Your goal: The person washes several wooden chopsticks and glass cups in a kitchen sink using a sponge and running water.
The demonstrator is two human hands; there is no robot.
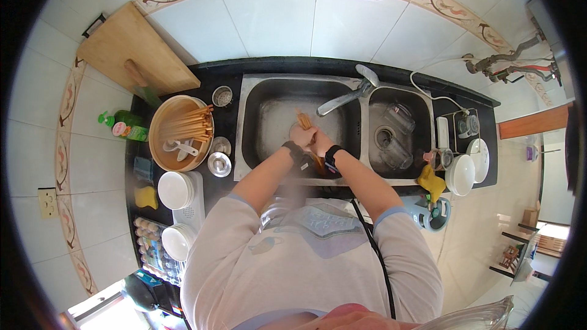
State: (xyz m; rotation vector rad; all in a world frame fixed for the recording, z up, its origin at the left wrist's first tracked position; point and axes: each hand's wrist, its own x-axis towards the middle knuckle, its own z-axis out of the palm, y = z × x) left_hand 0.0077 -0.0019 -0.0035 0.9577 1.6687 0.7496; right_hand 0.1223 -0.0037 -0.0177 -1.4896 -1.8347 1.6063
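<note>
Over the left basin of a double stainless-steel sink (242, 146), both hands close around a bundle of wooden chopsticks (302, 119). My left hand (301, 137) wraps the bundle from the left. Pressed against it from the right, my right hand (322, 141) grips the same bundle. The chopstick tips stick out beyond the fingers, and the other ends show between the wrists. The metal faucet (341, 101) reaches over the basin just to the right of the hands; whether water runs cannot be told.
On the left counter stand a round tub (158, 156) of chopsticks and spoons, a green soap bottle (133, 132), stacked white bowls (174, 190) and an egg carton (156, 247). Glasses (399, 118) lie in the right basin. A yellow cloth (431, 183) and white bowls (460, 175) sit at right.
</note>
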